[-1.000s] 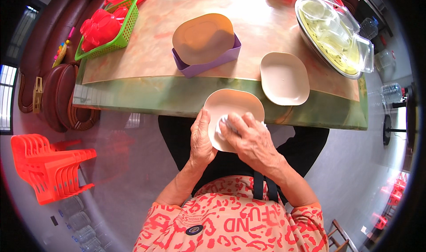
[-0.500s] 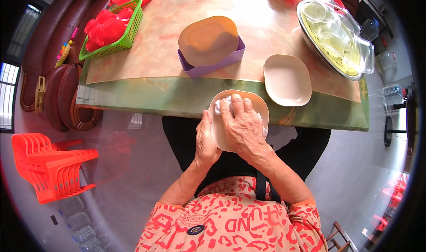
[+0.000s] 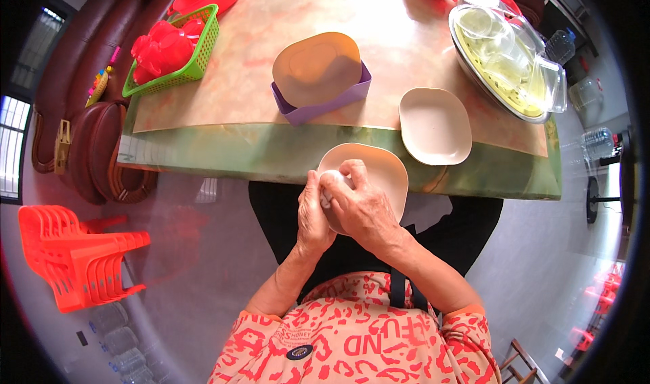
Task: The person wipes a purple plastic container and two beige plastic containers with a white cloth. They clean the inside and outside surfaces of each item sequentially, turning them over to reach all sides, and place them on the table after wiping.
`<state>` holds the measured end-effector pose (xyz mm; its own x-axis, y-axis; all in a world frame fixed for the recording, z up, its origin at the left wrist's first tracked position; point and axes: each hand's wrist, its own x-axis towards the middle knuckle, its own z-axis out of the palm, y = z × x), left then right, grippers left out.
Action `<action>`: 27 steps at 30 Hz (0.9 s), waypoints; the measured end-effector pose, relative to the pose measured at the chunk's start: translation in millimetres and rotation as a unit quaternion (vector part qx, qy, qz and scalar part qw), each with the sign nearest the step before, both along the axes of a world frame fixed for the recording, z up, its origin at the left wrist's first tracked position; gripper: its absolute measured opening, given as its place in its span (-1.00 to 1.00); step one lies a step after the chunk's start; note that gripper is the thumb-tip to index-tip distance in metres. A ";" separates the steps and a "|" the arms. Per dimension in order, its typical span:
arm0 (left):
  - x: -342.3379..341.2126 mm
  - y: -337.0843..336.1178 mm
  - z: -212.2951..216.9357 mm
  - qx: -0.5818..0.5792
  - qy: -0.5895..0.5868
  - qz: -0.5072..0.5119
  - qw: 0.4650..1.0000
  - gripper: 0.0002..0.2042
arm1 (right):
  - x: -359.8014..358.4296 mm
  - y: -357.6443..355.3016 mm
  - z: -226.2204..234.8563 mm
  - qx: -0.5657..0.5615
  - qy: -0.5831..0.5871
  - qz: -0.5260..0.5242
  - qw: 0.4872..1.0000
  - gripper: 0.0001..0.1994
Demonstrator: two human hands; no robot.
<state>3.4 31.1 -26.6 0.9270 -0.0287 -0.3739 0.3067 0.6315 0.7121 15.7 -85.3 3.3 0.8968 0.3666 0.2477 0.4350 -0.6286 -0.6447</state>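
I hold a cream squarish plate [image 3: 379,171] over my lap, at the near edge of the table. My left hand [image 3: 313,211] grips its left rim from the side. My right hand [image 3: 359,208] presses a small white cloth [image 3: 332,181] onto the plate's face near that rim; the cloth is mostly hidden under my fingers. A second cream plate [image 3: 435,125] lies on the table just beyond, to the right. A stack of plates [image 3: 317,66] rests upside down on a purple tray [image 3: 323,105].
The marble table has a green front edge [image 3: 223,150]. A green basket with red things [image 3: 172,49] stands at far left, a round metal tray of clear containers [image 3: 508,59] at far right. Stacked orange stools [image 3: 74,255] stand on the floor to my left.
My right hand has slid with the cloth from the plate's middle toward its left rim. The plate has tilted slightly and stays in my left hand.
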 end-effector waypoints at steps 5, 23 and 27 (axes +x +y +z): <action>0.4 -6.3 2.3 0.021 -0.012 -0.007 1.000 -0.51 | 7.1 6.3 -1.0 -0.040 -0.039 -0.110 0.992 -0.66; 2.0 -2.5 -2.6 0.030 -0.038 -0.021 0.999 -0.60 | 2.1 -22.4 6.8 -0.099 -0.084 0.054 0.990 -0.72; 4.8 -3.3 19.4 0.035 -0.026 -0.044 0.998 -0.59 | 28.8 -18.1 1.1 -0.124 -0.203 0.011 0.971 -0.76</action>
